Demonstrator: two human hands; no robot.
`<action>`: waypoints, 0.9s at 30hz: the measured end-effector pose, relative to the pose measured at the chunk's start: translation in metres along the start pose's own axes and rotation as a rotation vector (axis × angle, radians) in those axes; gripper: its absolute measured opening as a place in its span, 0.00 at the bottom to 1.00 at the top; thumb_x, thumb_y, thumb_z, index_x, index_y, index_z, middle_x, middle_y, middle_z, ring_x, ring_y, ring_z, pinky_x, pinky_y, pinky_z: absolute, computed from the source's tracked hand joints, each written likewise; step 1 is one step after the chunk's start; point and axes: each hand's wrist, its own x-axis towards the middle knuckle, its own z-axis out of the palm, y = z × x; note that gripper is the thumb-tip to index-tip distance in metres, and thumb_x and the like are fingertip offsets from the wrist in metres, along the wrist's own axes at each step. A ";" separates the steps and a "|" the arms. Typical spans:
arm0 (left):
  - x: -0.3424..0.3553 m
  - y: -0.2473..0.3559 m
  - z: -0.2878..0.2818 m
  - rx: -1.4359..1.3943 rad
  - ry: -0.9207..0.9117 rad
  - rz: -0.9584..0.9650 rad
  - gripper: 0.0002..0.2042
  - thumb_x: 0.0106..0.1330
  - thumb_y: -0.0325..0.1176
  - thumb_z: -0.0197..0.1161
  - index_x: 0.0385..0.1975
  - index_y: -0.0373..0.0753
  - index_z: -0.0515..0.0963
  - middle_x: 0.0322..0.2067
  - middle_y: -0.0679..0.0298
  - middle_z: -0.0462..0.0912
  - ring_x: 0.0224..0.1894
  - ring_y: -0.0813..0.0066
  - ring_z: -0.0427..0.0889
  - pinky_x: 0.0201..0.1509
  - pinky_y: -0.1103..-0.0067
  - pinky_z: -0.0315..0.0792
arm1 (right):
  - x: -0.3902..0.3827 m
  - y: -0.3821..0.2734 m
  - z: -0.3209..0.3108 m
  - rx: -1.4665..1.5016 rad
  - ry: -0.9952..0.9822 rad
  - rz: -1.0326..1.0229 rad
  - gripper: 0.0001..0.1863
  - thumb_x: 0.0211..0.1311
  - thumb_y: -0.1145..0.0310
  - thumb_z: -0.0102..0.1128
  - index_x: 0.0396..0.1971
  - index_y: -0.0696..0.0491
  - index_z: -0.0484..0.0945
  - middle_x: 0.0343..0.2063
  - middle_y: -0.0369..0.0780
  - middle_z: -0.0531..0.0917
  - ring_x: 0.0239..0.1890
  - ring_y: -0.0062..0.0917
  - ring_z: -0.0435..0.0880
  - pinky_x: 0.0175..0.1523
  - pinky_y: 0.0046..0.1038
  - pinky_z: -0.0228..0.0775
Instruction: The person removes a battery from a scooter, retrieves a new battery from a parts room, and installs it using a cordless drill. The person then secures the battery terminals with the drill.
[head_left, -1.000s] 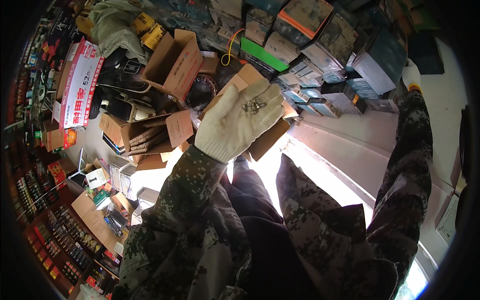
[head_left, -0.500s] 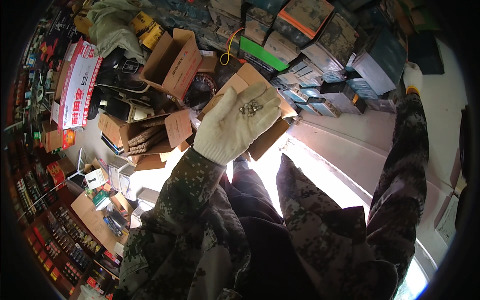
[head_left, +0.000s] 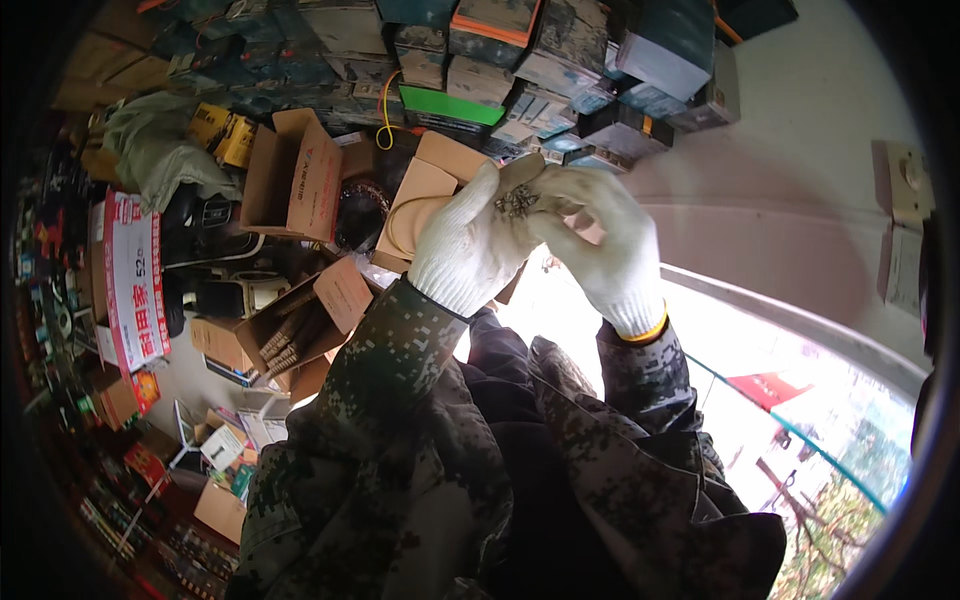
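Note:
My left hand [head_left: 465, 245], in a cream knit glove, is cupped palm-up with a pile of small shiny metal pieces [head_left: 513, 203], perhaps bolts or nuts, lying on it. My right hand [head_left: 605, 245], in a matching glove with a yellow cuff edge, meets the left at its fingers, curled over the pieces' right side; whether it grips one is hidden. Camouflage sleeves [head_left: 390, 340] cover both forearms. An open cardboard box [head_left: 425, 175] is behind the hands.
Stacked dusty battery-like blocks [head_left: 560, 50] line the back. More cardboard boxes [head_left: 280, 170], a sage sack [head_left: 140, 145] and crowded shelves [head_left: 130, 530] are on the left. On the right are a pale wall [head_left: 780, 170] and a bright glass-edged opening [head_left: 800, 450].
My right hand has come down from the blocks at the far upper right to my left hand. The view has shifted, so the surroundings sit higher and further left.

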 end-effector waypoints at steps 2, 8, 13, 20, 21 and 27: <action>-0.006 0.004 -0.001 0.003 -0.086 -0.041 0.27 0.87 0.47 0.47 0.70 0.28 0.66 0.66 0.43 0.73 0.73 0.49 0.73 0.81 0.58 0.67 | -0.016 -0.003 0.001 0.110 0.134 0.085 0.13 0.63 0.78 0.73 0.48 0.58 0.86 0.46 0.41 0.88 0.39 0.21 0.89 0.42 0.24 0.84; -0.039 -0.003 -0.006 -0.037 -0.204 -0.094 0.26 0.87 0.48 0.46 0.65 0.28 0.72 0.61 0.50 0.74 0.67 0.56 0.77 0.81 0.61 0.69 | -0.120 0.003 0.021 0.427 0.409 0.437 0.14 0.67 0.83 0.66 0.52 0.60 0.85 0.49 0.42 0.88 0.46 0.21 0.87 0.53 0.24 0.81; -0.093 -0.034 -0.005 0.126 -0.106 -0.339 0.28 0.88 0.50 0.41 0.67 0.29 0.72 0.63 0.51 0.77 0.69 0.57 0.77 0.80 0.62 0.69 | -0.189 -0.037 0.039 0.371 0.503 0.417 0.19 0.67 0.81 0.66 0.58 0.61 0.82 0.58 0.44 0.84 0.53 0.24 0.84 0.54 0.24 0.78; -0.154 -0.157 -0.017 0.336 -0.227 -0.478 0.31 0.87 0.54 0.44 0.72 0.30 0.68 0.65 0.49 0.76 0.66 0.58 0.78 0.74 0.63 0.73 | -0.302 -0.037 0.012 -0.036 0.540 0.288 0.19 0.54 0.75 0.79 0.48 0.55 0.87 0.68 0.51 0.79 0.71 0.41 0.76 0.71 0.40 0.71; -0.164 -0.201 -0.021 0.408 -0.224 -0.510 0.33 0.86 0.56 0.42 0.74 0.32 0.68 0.71 0.47 0.73 0.71 0.54 0.74 0.76 0.60 0.70 | -0.341 -0.027 -0.009 -0.062 0.569 0.290 0.18 0.55 0.74 0.78 0.47 0.55 0.87 0.67 0.52 0.79 0.69 0.41 0.79 0.70 0.39 0.73; -0.196 -0.473 -0.031 0.266 -0.176 -0.599 0.33 0.86 0.55 0.43 0.76 0.32 0.65 0.75 0.43 0.68 0.73 0.50 0.72 0.76 0.58 0.70 | -0.564 0.049 -0.137 0.087 0.700 0.412 0.13 0.57 0.76 0.74 0.44 0.56 0.87 0.66 0.52 0.80 0.58 0.35 0.86 0.63 0.33 0.78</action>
